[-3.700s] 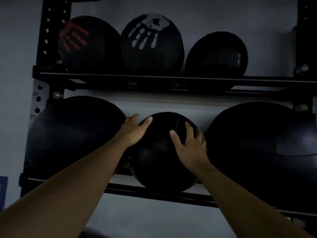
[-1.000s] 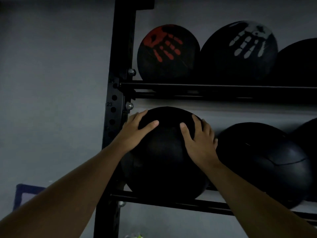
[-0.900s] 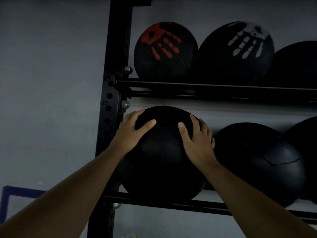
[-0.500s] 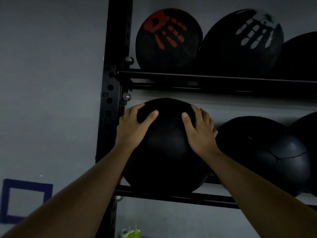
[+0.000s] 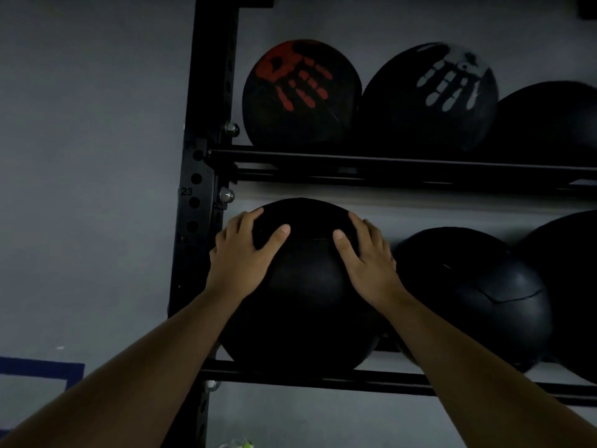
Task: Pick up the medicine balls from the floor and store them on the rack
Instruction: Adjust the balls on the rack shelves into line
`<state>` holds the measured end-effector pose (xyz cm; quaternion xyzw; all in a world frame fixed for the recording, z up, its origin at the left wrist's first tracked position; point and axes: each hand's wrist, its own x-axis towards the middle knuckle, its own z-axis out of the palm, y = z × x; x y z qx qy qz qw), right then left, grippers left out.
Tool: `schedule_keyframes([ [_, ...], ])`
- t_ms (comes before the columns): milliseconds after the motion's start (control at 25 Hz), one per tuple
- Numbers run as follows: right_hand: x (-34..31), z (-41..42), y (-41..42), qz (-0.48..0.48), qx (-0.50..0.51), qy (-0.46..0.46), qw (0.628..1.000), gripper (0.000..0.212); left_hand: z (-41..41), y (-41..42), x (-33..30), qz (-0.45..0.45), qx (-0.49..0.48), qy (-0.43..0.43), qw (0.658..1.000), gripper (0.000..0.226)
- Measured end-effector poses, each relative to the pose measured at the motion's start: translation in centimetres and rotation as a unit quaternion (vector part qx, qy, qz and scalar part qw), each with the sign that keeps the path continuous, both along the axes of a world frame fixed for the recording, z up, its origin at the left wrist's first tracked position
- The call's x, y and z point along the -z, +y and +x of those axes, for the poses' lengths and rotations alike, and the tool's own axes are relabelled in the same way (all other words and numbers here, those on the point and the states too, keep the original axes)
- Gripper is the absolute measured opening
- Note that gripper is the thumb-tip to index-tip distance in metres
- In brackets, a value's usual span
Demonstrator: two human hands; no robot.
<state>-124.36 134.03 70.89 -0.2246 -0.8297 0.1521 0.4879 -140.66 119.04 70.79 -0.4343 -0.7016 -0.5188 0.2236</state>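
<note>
A large plain black medicine ball (image 5: 303, 295) sits at the left end of the rack's lower shelf, resting on the front rail (image 5: 323, 378). My left hand (image 5: 240, 258) grips its upper left side and my right hand (image 5: 368, 258) its upper right side, fingers spread over the top. To its right on the same shelf lie another black ball (image 5: 471, 295) and the edge of a third (image 5: 571, 286). The upper shelf holds a ball with a red handprint (image 5: 300, 92), one with a white handprint (image 5: 429, 95) and a plain dark ball (image 5: 549, 121).
The rack's black perforated upright (image 5: 202, 176) stands just left of the held ball, numbered 23. A grey wall lies behind. A blue taped outline (image 5: 42, 367) shows at the lower left, and a small green and white object (image 5: 237, 444) sits at the bottom edge.
Both hands have stayed on the ball at the shelf's left end. The view shifted slightly downward, and my fingers reach a little further over the top of the ball.
</note>
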Motion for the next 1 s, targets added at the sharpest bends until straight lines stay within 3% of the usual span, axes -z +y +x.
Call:
schedule_keyframes([
  [80, -0.3, 0.5, 0.0, -0.005, -0.012, -0.027, 1.000, 0.071, -0.1, -0.1, -0.2, -0.014, 0.007, -0.017, 1.000, 0.079],
  [200, -1.9, 2.2, 0.3, -0.003, -0.033, -0.092, 0.995, 0.075, 1.3, -0.3, -1.2, 0.038, 0.047, -0.074, 0.995, 0.086],
  [440, -6.3, 10.0, 1.9, 0.065, -0.018, -0.091, 0.994, 0.055, 10.1, 2.2, -5.0, -0.042, 0.022, 0.004, 0.999, 0.047],
  [600, -8.9, 19.7, 7.2, 0.122, 0.025, -0.095, 0.988, 0.043, 17.8, 6.3, -7.4, -0.158, 0.046, 0.036, 0.986, 0.034],
  [1000, -11.2, 37.1, 17.9, 0.155, 0.087, -0.072, 0.981, 0.023, 34.6, 17.6, -11.8, -0.166, 0.064, 0.175, 0.968, 0.020],
])
